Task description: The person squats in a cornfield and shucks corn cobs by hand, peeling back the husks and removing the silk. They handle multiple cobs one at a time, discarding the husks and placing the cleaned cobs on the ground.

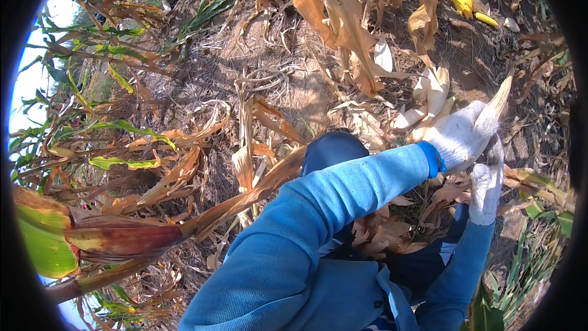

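Note:
In a white knit glove, my left hand [457,135] is closed around a corn ear in its pale dry husk [498,99]. The husk's pointed tip sticks out past my fingers, up and to the right. My right hand [488,188], gloved too, meets it from below. The right fingers are blurred and partly behind the left hand, so their hold on the ear's lower end is hidden. Just left of my left hand, pale empty-looking husks [432,94] lie on the ground.
Bare yellow corn cobs [461,3] lie on the soil at upper right. Dry corn leaves [340,23] hang at the top. A cornstalk with a reddish husked ear [124,238] slants in from the left, close to my left sleeve [294,234]. My knee [335,149] is beneath that arm.

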A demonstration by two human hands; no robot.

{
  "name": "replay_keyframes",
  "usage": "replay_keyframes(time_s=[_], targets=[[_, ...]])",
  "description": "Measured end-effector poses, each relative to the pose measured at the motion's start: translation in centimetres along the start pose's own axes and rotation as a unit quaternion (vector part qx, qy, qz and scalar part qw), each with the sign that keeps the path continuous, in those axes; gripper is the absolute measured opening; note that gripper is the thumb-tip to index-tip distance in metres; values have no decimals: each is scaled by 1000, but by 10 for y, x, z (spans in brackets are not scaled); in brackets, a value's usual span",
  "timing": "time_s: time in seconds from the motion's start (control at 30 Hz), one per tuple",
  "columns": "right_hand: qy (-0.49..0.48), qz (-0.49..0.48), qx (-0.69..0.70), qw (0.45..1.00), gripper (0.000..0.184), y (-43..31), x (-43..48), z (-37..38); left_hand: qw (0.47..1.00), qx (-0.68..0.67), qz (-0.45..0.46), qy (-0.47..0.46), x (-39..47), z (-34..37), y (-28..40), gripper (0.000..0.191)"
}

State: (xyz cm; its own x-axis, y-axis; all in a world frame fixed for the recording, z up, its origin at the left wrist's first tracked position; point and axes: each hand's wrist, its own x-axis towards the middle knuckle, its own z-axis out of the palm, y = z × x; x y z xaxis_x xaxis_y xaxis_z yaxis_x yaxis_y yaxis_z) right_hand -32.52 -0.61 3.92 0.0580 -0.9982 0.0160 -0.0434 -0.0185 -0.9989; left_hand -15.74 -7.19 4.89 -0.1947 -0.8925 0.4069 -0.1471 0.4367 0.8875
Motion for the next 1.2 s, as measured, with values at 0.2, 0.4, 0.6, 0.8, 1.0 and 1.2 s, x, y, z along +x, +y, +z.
replay_keyframes(time_s=[0.2, 0.4, 0.6, 0.8, 1.0, 1.2], targets=[[82, 45, -179, 979, 73, 29, 3, -18, 999, -34, -27, 19, 21, 3, 6, 31], [30, -13, -378, 925, 72, 14, 7, -39, 973, -152, -155, -76, 39, -18, 2, 39], [37, -82, -432, 898, 67, -4, 10, -21, 961, -197, -174, -86, 30, -21, -5, 33], [44, -135, -426, 893, 60, -12, 15, 2, 990, -137, -35, -3, 22, -22, -4, 25], [60, -145, -364, 918, 67, -13, 15, 10, 931, -308, -193, -27, 19, -20, -10, 23], [73, -96, -360, 925, 68, -15, 18, 15, 939, -271, -211, 14, 15, -7, -24, 19]])
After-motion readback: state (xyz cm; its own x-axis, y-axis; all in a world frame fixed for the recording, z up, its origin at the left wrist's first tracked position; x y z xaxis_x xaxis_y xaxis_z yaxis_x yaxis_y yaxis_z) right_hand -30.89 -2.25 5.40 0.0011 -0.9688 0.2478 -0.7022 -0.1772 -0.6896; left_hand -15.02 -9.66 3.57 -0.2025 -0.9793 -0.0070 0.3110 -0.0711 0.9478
